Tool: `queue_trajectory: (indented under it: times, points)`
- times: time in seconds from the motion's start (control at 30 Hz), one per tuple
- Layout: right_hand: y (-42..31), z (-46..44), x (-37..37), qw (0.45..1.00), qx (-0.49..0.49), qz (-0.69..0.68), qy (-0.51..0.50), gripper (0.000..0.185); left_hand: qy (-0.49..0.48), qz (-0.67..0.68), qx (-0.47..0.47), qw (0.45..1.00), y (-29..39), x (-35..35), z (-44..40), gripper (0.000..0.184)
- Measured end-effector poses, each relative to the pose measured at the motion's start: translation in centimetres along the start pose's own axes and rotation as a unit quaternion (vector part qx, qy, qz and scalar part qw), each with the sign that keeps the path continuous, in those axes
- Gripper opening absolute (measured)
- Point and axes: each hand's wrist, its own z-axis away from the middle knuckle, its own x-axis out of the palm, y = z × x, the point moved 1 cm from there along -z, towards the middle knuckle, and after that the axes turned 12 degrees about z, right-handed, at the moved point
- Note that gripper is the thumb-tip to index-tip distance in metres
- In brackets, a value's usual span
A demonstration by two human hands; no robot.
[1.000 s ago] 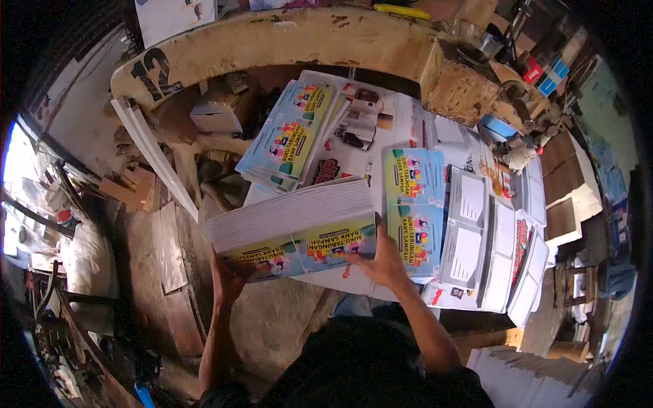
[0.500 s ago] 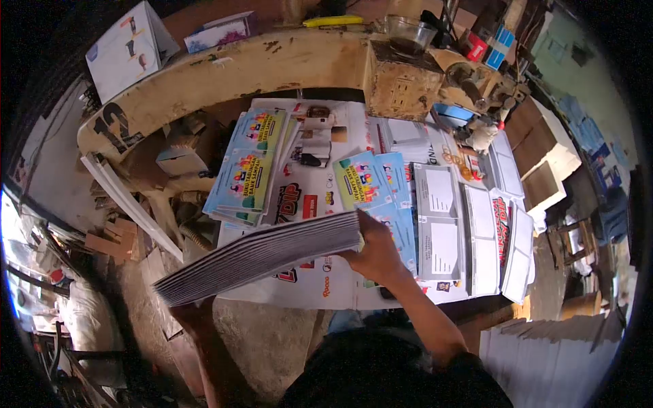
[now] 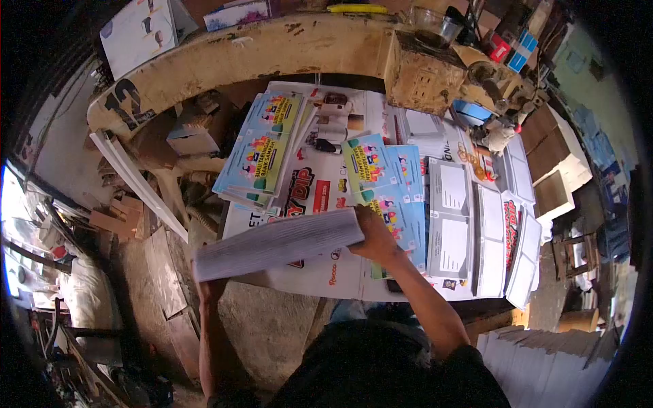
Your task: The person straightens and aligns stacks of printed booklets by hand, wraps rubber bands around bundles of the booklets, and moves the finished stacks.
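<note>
A thick stack of paper sheets [image 3: 279, 243] is held between both hands, above the front of the table, with its layered edge facing me. My right hand [image 3: 375, 238] is closed around the stack's right end. At the lower left corner my left hand [image 3: 209, 289] grips the other end, its fingers partly hidden by the sheets. Just beyond the stack lie blue and yellow printed booklet covers [image 3: 262, 153] in a pile. More such covers [image 3: 381, 177] lie fanned out near my right hand.
Grey and white printed sheets [image 3: 450, 204] and white card stacks [image 3: 490, 238] lie on the right of the paper-covered table [image 3: 306, 282]. A worn cream machine arm marked 12 [image 3: 272, 51] curves over the back. Tall paper stacks [image 3: 544, 364] stand at lower right.
The stack's left end has moved right and up, and its fanned edge now looks more even and level. My left hand has moved with it. The view has shifted slightly.
</note>
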Motion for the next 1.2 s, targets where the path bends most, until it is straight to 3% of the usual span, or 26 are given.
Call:
queue_trajectory:
  times: [0.1,0.13,0.2,0.23,0.27,0.3,0.4,0.5,0.63,0.73,0.77,0.8,0.87,1.0,1.17,1.2]
  points:
    - [-1.7,0.1,-2.5,0.995,0.028,-0.079,0.059,0.045,0.070,0.063,-0.022,0.995,3.5,-1.1,-1.6,0.049]
    - [-3.3,0.8,-5.2,0.994,-0.017,0.015,0.105,0.045,0.103,0.092,-0.027,0.990,5.0,-1.8,-1.8,0.051]
    - [-2.8,1.1,-5.7,0.994,-0.046,0.015,0.095,0.045,0.140,0.140,-0.040,0.979,7.4,-3.1,-1.8,0.056]
    - [-2.7,0.9,-5.8,0.992,-0.080,0.019,0.095,0.045,0.132,0.147,-0.046,0.979,8.2,-3.3,-1.6,0.058]
    - [-3.1,1.1,-5.5,0.996,0.029,-0.053,0.069,0.050,0.106,0.140,-0.055,0.983,8.5,-3.0,-1.3,0.061]
    - [-2.8,1.3,-3.8,0.996,0.029,-0.052,0.068,0.050,0.066,0.121,-0.068,0.988,8.4,-2.2,-0.9,0.063]
    - [-1.2,0.7,0.0,1.000,0.005,-0.016,0.016,0.063,-0.048,0.058,-0.073,0.995,8.2,0.6,0.0,0.070]
    - [0.5,1.0,2.0,0.997,-0.046,0.007,0.058,0.057,-0.070,0.051,-0.081,0.993,7.1,1.7,-0.1,0.077]
    - [-0.1,0.1,0.9,0.995,-0.038,0.071,0.057,0.053,0.030,0.047,-0.067,0.996,5.0,0.0,-0.9,0.086]
    - [-3.2,0.8,-4.3,0.992,-0.016,0.052,0.114,0.051,0.137,0.094,-0.050,0.985,7.5,-3.6,-1.5,0.093]
    - [-3.1,0.6,-4.7,0.975,-0.071,0.124,0.170,0.048,0.168,0.116,-0.044,0.978,8.8,-4.5,-1.7,0.095]
    - [-3.6,0.3,-6.0,0.984,-0.059,0.089,0.139,0.051,0.170,0.122,-0.040,0.977,10.0,-5.2,-1.8,0.097]
    - [-3.7,-0.2,-6.3,0.992,-0.048,0.052,0.108,0.055,0.138,0.105,-0.046,0.984,11.4,-5.3,-1.5,0.102]
    - [-0.8,1.2,0.4,0.995,-0.028,0.092,0.028,0.077,-0.026,0.010,-0.082,0.996,10.6,-1.6,-0.8,0.111]
    - [1.1,0.2,1.9,0.989,-0.095,0.093,0.069,0.080,-0.025,-0.016,-0.085,0.996,10.5,-1.6,-2.1,0.123]
    - [0.9,0.2,1.9,0.995,-0.072,0.063,0.038,0.078,-0.010,-0.018,-0.070,0.997,11.7,-2.2,-2.6,0.125]
